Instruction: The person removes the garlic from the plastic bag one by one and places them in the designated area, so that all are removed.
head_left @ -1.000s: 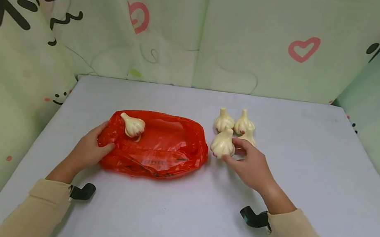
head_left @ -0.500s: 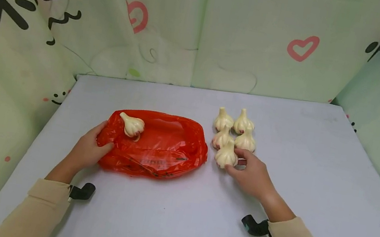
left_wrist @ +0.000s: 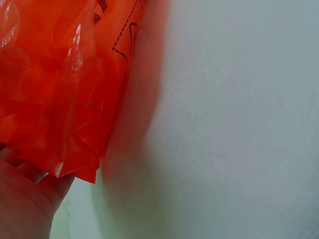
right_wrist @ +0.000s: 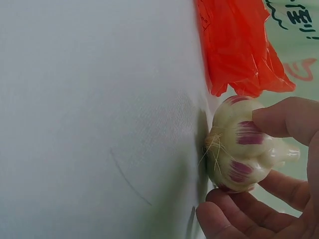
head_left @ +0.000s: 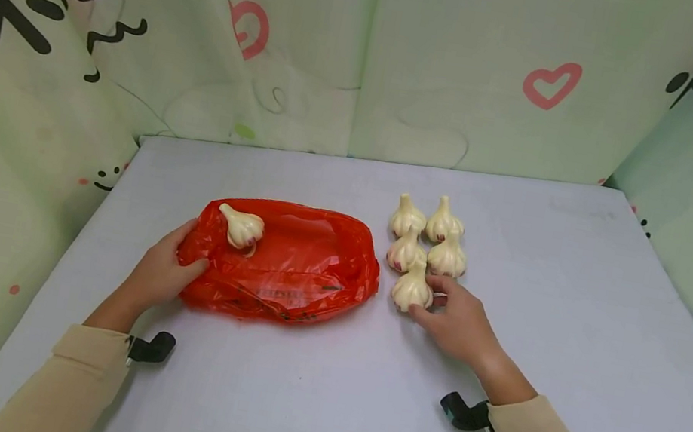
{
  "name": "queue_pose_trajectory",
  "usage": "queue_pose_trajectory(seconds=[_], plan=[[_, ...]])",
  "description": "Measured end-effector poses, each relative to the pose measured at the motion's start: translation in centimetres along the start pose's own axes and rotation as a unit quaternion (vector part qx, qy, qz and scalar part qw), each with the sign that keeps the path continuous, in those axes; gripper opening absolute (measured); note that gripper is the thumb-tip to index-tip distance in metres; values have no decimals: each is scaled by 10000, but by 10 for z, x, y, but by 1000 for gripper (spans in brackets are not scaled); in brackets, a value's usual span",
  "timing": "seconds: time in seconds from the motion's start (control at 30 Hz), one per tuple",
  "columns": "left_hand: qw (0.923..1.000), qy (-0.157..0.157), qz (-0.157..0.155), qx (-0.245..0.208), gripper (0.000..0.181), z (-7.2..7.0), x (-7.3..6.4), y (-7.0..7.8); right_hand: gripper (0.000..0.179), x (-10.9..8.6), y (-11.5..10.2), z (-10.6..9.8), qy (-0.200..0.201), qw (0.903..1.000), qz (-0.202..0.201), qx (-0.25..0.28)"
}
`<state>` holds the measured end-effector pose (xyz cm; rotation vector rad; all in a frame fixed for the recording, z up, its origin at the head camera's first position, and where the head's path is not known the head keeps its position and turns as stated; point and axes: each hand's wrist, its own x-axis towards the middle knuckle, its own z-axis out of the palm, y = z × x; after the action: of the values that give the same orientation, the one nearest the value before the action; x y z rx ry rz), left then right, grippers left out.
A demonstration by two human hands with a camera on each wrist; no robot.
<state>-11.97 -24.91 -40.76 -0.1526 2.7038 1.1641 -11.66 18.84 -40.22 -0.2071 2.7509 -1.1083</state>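
Note:
With thumb and fingers, my right hand (head_left: 459, 323) pinches a garlic bulb (head_left: 411, 293) right of the bag, its stem up, close over the table. In the right wrist view this garlic bulb (right_wrist: 241, 149) shows purple streaks and fine roots. Several other pale bulbs (head_left: 448, 254) stand just behind it. The left end of a red plastic bag (head_left: 307, 244) is gripped by my left hand (head_left: 159, 273); the left wrist view shows the crinkled bag (left_wrist: 65, 99) over its fingers. One garlic bulb (head_left: 244, 231) lies at the bag's upper left, stem pointing left.
A white table (head_left: 287, 405) carries everything. Green printed cloth (head_left: 449, 57) hangs behind it and along both sides. Each wrist wears a black camera mount, the left mount (head_left: 152, 348) near the bag's front corner.
My right hand has brought the garlic bulb toward me and slightly right, down to the front of the group, then barely moved. The left hand and bag stay put.

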Motion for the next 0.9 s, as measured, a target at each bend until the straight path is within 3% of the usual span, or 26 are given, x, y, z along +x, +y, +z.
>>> queue_pose_trajectory(seconds=[0.9], plan=[[10000, 4, -39, 56, 81, -1, -1, 3, 59, 1, -1, -1, -137, 9997, 165, -102]])
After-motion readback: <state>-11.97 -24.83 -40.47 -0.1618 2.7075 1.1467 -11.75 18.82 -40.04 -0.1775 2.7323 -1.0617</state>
